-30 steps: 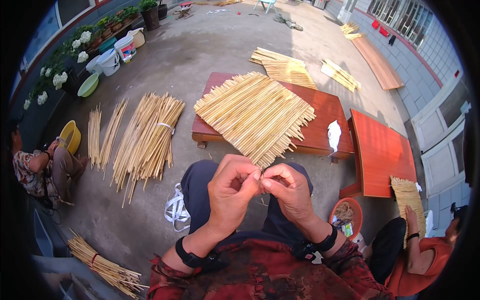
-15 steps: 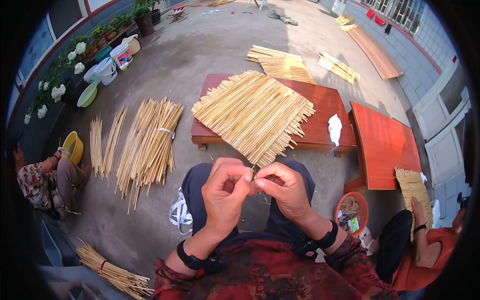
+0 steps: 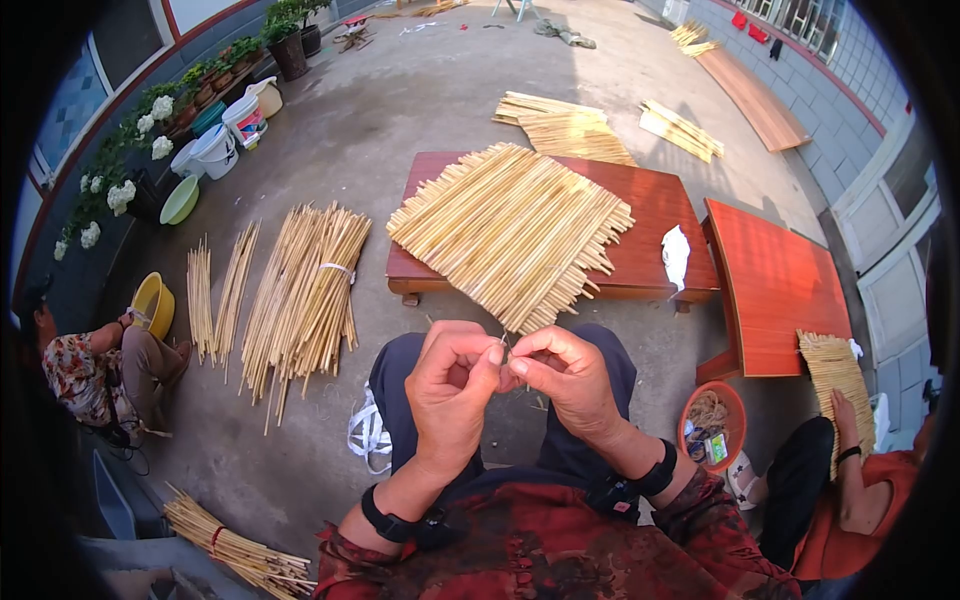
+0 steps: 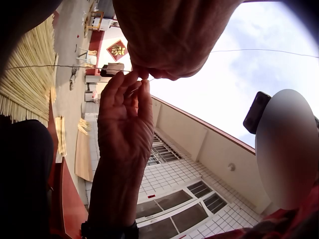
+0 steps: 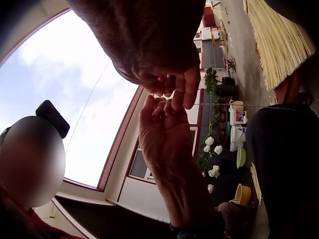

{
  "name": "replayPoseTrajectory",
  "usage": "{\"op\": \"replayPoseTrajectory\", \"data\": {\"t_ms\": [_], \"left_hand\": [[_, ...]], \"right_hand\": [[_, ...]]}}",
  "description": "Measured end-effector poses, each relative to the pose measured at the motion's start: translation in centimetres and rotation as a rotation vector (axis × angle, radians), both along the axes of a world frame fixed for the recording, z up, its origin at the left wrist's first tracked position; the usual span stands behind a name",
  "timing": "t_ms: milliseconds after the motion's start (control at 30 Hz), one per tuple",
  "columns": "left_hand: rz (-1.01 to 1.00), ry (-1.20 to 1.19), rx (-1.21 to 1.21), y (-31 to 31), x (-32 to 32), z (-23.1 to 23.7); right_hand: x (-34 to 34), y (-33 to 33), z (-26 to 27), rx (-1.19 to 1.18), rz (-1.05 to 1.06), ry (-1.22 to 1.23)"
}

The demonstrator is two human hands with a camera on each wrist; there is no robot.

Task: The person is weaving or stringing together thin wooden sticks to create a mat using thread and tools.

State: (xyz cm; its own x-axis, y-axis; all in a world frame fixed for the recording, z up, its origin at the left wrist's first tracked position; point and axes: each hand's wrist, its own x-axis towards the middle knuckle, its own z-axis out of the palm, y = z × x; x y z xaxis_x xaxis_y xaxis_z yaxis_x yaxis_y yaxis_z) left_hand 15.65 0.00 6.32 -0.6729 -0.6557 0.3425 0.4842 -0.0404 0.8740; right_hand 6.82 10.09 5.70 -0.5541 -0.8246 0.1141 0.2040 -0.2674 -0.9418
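Observation:
In the head view, the left hand and right hand meet above the lap, thumbs and forefingers pinching a thin cord. Just beyond the fingertips is the near corner of a mat of pale stalks, which lies on a low red table. The left wrist view shows the cord running from the mat to the fingers. In the right wrist view, the left hand is below the darker right hand, fingertips close together. The fingers hide the cord's end.
Stalk bundles lie on the ground at left. A second red table and an orange basin are at right. White ribbon is beside the left knee. Two people sit at the sides, one near a yellow basin.
The head view has shifted slightly. The hands still pinch at the mat's near corner, with small finger movements. The person at left has moved their hands a little by the yellow basin.

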Motion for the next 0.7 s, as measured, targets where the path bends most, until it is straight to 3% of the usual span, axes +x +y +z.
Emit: {"op": "replayPoseTrajectory", "data": {"t_ms": [700], "left_hand": [[-0.013, 0.006, 0.060, -0.10, -0.29, -0.03]], "right_hand": [[-0.21, -0.32, -0.13, 0.003, -0.005, -0.013]]}}
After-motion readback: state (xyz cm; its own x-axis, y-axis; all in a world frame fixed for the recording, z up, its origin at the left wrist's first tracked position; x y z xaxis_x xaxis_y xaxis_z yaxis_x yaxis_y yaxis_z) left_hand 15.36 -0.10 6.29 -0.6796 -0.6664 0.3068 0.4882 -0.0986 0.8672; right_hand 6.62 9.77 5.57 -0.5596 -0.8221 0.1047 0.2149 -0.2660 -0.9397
